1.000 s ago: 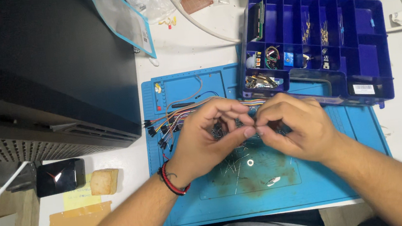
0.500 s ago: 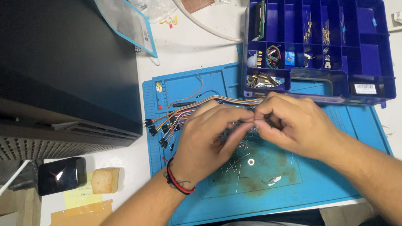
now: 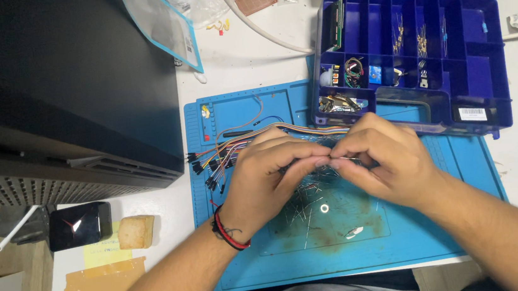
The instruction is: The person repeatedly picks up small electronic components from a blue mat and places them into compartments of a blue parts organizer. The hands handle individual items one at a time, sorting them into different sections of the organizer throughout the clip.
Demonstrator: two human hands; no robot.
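Left hand (image 3: 268, 179) and right hand (image 3: 382, 160) — fingertips together on jumper wires (image 3: 228, 151).

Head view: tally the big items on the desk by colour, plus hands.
Blue: 2, work mat and compartment box
Black: 2, large case and small device
Hands: 2, left hand and right hand
Total: 6

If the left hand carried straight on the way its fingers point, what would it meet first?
The left hand points rightward across the blue mat, so it would first meet the fingertips of the right hand, which already seem to touch it around the small wires pinched between them.
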